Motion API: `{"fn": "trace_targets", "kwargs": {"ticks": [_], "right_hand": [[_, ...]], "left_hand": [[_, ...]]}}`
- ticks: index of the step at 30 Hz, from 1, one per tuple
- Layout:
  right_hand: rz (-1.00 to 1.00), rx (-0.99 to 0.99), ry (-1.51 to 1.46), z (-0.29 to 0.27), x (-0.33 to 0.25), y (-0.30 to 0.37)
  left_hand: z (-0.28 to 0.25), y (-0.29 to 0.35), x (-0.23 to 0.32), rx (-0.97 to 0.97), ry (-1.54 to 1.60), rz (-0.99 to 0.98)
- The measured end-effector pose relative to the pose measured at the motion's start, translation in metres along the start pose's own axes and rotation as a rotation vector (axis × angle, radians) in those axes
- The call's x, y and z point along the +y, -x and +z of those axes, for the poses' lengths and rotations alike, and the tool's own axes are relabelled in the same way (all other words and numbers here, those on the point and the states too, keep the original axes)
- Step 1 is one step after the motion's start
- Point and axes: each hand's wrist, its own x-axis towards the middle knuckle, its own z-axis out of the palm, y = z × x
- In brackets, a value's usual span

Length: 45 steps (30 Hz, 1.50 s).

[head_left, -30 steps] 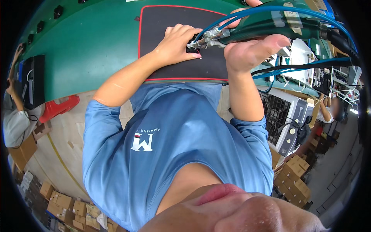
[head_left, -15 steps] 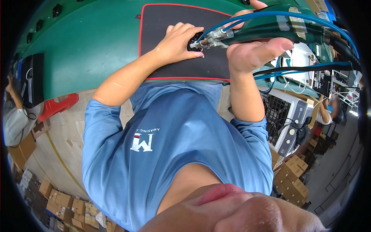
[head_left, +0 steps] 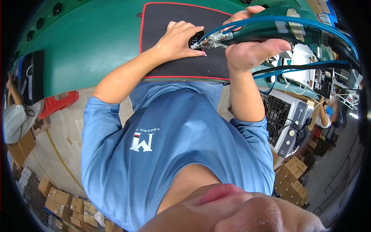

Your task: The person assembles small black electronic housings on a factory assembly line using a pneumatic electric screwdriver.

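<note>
The left grip (head_left: 178,41) clasps a black part (head_left: 197,38) over the dark mat (head_left: 181,69); the right grip (head_left: 246,56) holds a green tool (head_left: 264,33) against it.

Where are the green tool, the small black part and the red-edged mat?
Green tool (head_left: 261,33): head view, on its body.
Small black part (head_left: 196,36): head view, on its exposed face.
Red-edged mat (head_left: 197,68): head view, on its bare dark surface.

Small black part (head_left: 196,37), pale marks on face, 12 o'clock, partly hidden. Dark-green tool (head_left: 266,30), 1–2 o'clock, metal nose (head_left: 216,38) pointing 8–9 o'clock to the part, contact unclear; 2 blue hoses (head_left: 266,18) attached.
</note>
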Motion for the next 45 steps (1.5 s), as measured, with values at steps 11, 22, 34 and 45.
{"fn": "trace_targets", "kwargs": {"ticks": [11, 22, 34, 45], "right_hand": [[0.050, 0.274, -0.179, 0.045, -0.087, -0.046], [-0.006, 0.014, -0.123, 0.006, 0.020, -0.009], [-0.137, 0.236, -0.198, 0.050, -0.036, -0.052], [-0.158, 0.121, -0.236, 0.046, -0.024, -0.029]], "left_hand": [[0.007, -0.003, 0.002, 0.011, 0.002, 0.014], [0.008, 0.002, -0.003, 0.043, -0.011, 0.003], [0.003, 0.004, 0.000, -0.010, -0.019, -0.066], [0.003, 0.004, 0.000, -0.007, 0.031, -0.074]]}}
